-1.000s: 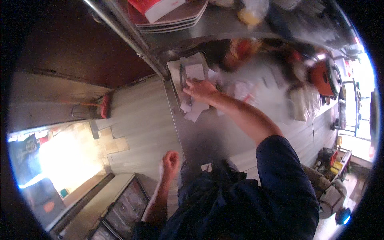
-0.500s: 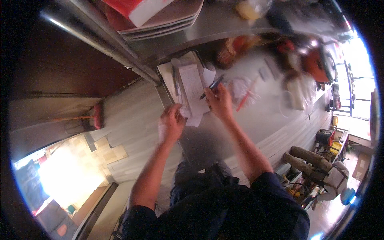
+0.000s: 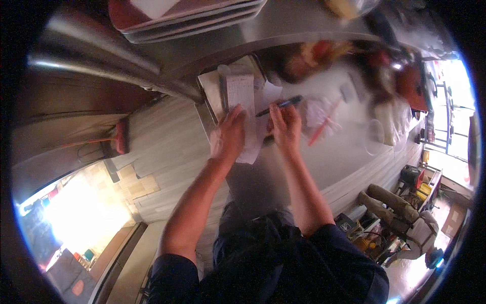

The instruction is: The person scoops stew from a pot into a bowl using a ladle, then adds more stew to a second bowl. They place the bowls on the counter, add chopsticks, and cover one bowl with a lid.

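A long narrow sheet of white paper with faint writing (image 3: 240,87) lies on a stack of papers at the near left of a metal table. My left hand (image 3: 229,136) rests on its left edge, fingers stretched out and flat. Just to the right, my right hand (image 3: 286,125) grips a dark pen (image 3: 292,101), whose tip points left toward the paper. Under both hands, the lower end of the papers (image 3: 248,154) sticks out near the table's edge. Blur hides some of my right fingertips.
Right of the pen lie a crumpled clear plastic bag (image 3: 319,112) and a red stick-like thing (image 3: 318,133). A clear round container (image 3: 374,137) stands farther right. Stacked trays (image 3: 197,23) sit on a shelf above. A person (image 3: 405,213) is at the lower right beside crates.
My left hand has moved up and right, from pinching the paper's lower left edge to lying flat on the sheet. My right hand has shifted slightly right with the pen, which now lies flatter.
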A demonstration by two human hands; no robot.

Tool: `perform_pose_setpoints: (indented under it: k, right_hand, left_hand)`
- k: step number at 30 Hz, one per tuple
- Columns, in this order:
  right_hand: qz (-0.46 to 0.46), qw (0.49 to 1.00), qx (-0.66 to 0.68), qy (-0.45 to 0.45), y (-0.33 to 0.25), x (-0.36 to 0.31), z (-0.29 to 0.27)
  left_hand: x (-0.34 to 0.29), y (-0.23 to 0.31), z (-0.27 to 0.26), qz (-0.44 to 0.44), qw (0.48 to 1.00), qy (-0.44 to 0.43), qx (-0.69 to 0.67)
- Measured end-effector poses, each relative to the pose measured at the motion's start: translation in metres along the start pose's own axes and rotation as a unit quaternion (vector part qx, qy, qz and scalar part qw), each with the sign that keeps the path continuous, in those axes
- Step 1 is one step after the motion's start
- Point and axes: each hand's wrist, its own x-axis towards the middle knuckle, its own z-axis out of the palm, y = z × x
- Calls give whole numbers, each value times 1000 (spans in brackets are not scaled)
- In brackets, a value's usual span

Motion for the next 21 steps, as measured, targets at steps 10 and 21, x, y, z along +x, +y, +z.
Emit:
perform_pose_setpoints:
  k: [10,21]
  right_hand:
    - [-209,969,-131,-15,26,17,18]
    - [-274,930,-244,-26,27,20,20]
  left_hand:
    - [3,-3,15,-80,993,-66,58]
    - [3,3,17,-53,991,-75,99]
